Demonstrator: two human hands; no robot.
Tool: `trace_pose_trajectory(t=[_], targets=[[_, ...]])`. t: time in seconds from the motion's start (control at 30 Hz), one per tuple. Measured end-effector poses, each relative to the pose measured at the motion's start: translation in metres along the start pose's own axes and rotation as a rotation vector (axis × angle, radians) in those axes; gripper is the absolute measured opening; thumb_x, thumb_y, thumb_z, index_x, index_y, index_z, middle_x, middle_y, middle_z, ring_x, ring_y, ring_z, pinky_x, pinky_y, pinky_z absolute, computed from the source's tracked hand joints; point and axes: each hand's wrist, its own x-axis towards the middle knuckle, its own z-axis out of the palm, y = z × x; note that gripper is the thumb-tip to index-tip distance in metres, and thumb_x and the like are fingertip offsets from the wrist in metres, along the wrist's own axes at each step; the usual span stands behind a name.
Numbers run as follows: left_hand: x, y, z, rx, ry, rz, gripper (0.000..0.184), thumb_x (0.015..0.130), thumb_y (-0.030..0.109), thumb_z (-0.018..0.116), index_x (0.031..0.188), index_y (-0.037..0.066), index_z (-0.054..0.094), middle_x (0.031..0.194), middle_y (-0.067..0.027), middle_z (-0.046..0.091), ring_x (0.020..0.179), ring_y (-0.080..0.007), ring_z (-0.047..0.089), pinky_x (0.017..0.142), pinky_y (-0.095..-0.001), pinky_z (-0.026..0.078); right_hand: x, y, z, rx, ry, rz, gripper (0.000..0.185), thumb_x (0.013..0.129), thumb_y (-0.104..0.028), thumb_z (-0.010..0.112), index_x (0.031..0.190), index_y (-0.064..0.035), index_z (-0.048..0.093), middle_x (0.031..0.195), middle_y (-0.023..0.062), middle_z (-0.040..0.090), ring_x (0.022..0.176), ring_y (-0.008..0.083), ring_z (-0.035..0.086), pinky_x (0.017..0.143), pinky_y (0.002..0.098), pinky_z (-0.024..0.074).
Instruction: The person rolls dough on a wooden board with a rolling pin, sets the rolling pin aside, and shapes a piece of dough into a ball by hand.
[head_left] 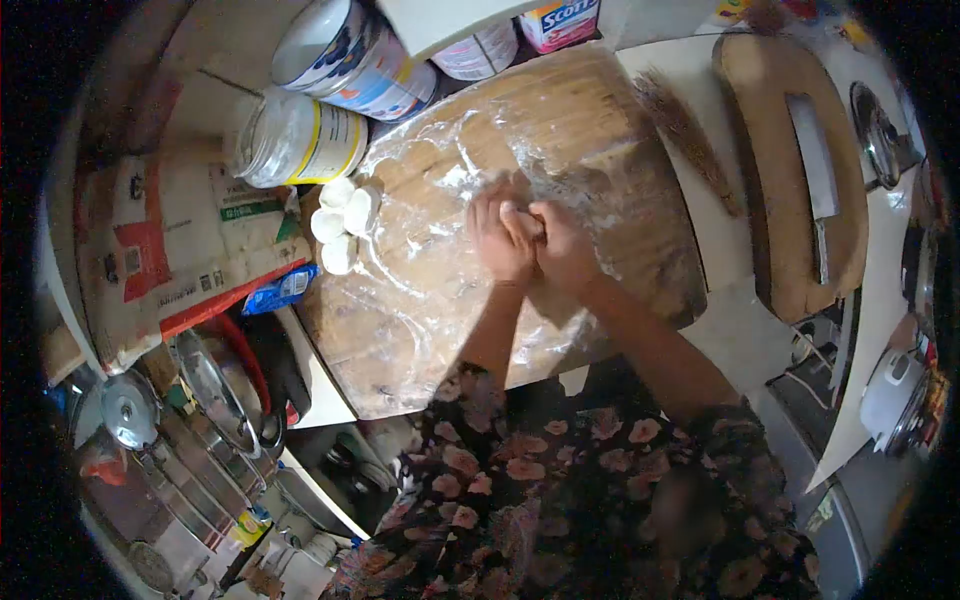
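Note:
My left hand [498, 240] and my right hand [566, 246] are pressed together over the middle of a floured wooden board [640, 225]. Their fingers are closed and overlap, with the thumbs meeting on top. Whatever lies under or between the palms is hidden. White flour [458, 178] is smeared across the board around both hands. Several small round white dough pieces [341, 222] sit close together at the board's left edge, apart from my hands.
A clear jar [300, 140] and a large tin [375, 75] stand behind the board's left corner. On the left are a printed cardboard box [180, 240] and a blue packet [282, 290]. To the right lie a whisk broom [690, 140] and a cleaver [812, 160] on a second board [770, 200].

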Motion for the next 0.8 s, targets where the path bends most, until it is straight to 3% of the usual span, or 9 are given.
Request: trace_pose_trajectory(t=[0.23, 0.3, 0.37, 0.43, 0.5, 0.57, 0.63, 0.67, 0.8], targets=[[0.052, -0.019, 0.014, 0.496, 0.011, 0.193, 0.038, 0.090, 0.026, 0.039, 0.118, 0.003, 0.047, 0.122, -0.0190, 0.045, 0.120, -0.0383, 0.032, 0.101, -0.0452, 0.021, 0.016, 0.017, 0.007, 0.252, -0.308, 0.414, 0.026, 0.073, -0.011, 0.060, 0.096, -0.0016, 0.054, 0.083, 0.0119, 0.061, 0.071, 0.0213, 0.059, 0.060, 0.0331, 0.0464], [0.041, -0.010, 0.006, -0.085, -0.206, -0.013, 0.046, 0.090, 0.031, 0.040, 0.126, 0.002, 0.041, 0.125, -0.0159, 0.044, 0.120, -0.0347, 0.035, 0.101, -0.0410, 0.023, 0.018, -0.003, 0.000, 0.186, -0.177, 0.369, 0.024, 0.073, -0.014, 0.058, 0.094, -0.0029, 0.055, 0.085, 0.0133, 0.060, 0.073, 0.0259, 0.058, 0.062, 0.0367, 0.0458], [0.021, 0.014, -0.015, -0.627, -0.386, -0.610, 0.055, 0.093, 0.040, 0.030, 0.121, -0.005, 0.044, 0.120, -0.0147, 0.049, 0.111, -0.0230, 0.045, 0.094, -0.0323, 0.035, 0.012, -0.007, -0.006, -0.115, 0.047, 0.057, 0.025, 0.072, -0.016, 0.056, 0.095, -0.0047, 0.055, 0.087, 0.0147, 0.057, 0.078, 0.0317, 0.055, 0.066, 0.0412, 0.0443], [0.001, 0.004, -0.016, -1.064, -0.247, -0.725, 0.057, 0.093, 0.040, 0.028, 0.113, -0.008, 0.050, 0.112, -0.0168, 0.053, 0.103, -0.0232, 0.050, 0.087, -0.0315, 0.040, 0.001, -0.008, -0.019, -0.039, -0.099, 0.023, 0.030, 0.071, -0.013, 0.055, 0.100, -0.0077, 0.053, 0.089, 0.0145, 0.054, 0.084, 0.0349, 0.052, 0.071, 0.0435, 0.0426], [-0.010, 0.017, -0.006, -0.887, -0.056, -0.841, 0.054, 0.092, 0.038, 0.031, 0.109, -0.008, 0.052, 0.105, -0.0160, 0.057, 0.094, -0.0242, 0.054, 0.083, -0.0327, 0.043, -0.005, 0.003, -0.013, 0.094, -0.086, -0.050, 0.036, 0.070, -0.013, 0.056, 0.105, -0.0093, 0.050, 0.090, 0.0164, 0.054, 0.083, 0.0360, 0.052, 0.073, 0.0434, 0.0423], [-0.012, 0.028, 0.011, -0.297, -0.057, -0.493, 0.041, 0.092, 0.029, 0.034, 0.107, -0.002, 0.055, 0.104, -0.0166, 0.058, 0.096, -0.0285, 0.054, 0.084, -0.0377, 0.041, -0.001, 0.010, -0.017, -0.136, -0.106, -0.204, 0.030, 0.079, -0.011, 0.052, 0.108, -0.0039, 0.049, 0.096, 0.0212, 0.056, 0.088, 0.0373, 0.055, 0.075, 0.0416, 0.0435], [0.002, 0.011, 0.025, -0.007, -0.103, -0.092, 0.033, 0.090, 0.025, 0.037, 0.106, 0.003, 0.057, 0.115, -0.0172, 0.051, 0.107, -0.0327, 0.047, 0.091, -0.0410, 0.035, 0.004, 0.012, -0.017, 0.083, -0.010, 0.333, 0.028, 0.080, -0.014, 0.053, 0.106, -0.0030, 0.049, 0.097, 0.0217, 0.056, 0.089, 0.0361, 0.055, 0.076, 0.0409, 0.0436], [0.017, 0.011, 0.025, 0.143, -0.126, 0.017, 0.031, 0.088, 0.022, 0.039, 0.108, 0.006, 0.055, 0.124, -0.0181, 0.043, 0.116, -0.0359, 0.037, 0.099, -0.0456, 0.024, 0.007, 0.013, -0.021, 0.227, 0.059, 0.285, 0.027, 0.075, -0.011, 0.052, 0.101, -0.0040, 0.050, 0.089, 0.0149, 0.055, 0.080, 0.0276, 0.055, 0.073, 0.0352, 0.0436], [0.047, 0.001, 0.037, 0.430, -0.062, 0.144, 0.037, 0.088, 0.026, 0.040, 0.119, 0.007, 0.048, 0.130, -0.0174, 0.038, 0.124, -0.0355, 0.028, 0.103, -0.0512, 0.012, 0.015, 0.019, -0.027, 0.508, -0.179, 0.398, 0.028, 0.076, -0.013, 0.054, 0.102, -0.0033, 0.050, 0.084, 0.0144, 0.055, 0.078, 0.0267, 0.054, 0.071, 0.0360, 0.0436]])
